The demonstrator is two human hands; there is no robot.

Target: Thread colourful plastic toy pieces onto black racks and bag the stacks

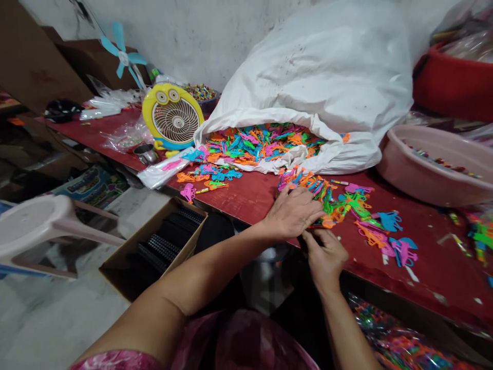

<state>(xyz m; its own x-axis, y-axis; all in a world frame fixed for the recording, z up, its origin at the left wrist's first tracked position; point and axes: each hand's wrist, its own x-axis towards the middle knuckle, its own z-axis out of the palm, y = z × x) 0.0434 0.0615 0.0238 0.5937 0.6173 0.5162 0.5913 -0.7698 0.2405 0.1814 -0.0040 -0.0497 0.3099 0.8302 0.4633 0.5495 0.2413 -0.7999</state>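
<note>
My left hand (296, 210) lies over a row of small colourful plastic toys (321, 190) at the front edge of the red table (246, 198); its fingers are bent, and what is under them is hidden. Just right of it and lower, my right hand (325, 252) has its fingers pressed together at the table edge, close to a dark thing too small to make out. More loose toys (370, 221) lie to the right. Behind the hands, a large white sack (319, 77) is open toward me, full of similar toys (262, 144).
A yellow fan (175, 121), a metal cup (145, 153) and plastic bags (164, 169) stand or lie at the left. A pink basin (442, 169) sits at the right. Below left are a cardboard box (148, 226) with black trays and a plastic stool (34, 223).
</note>
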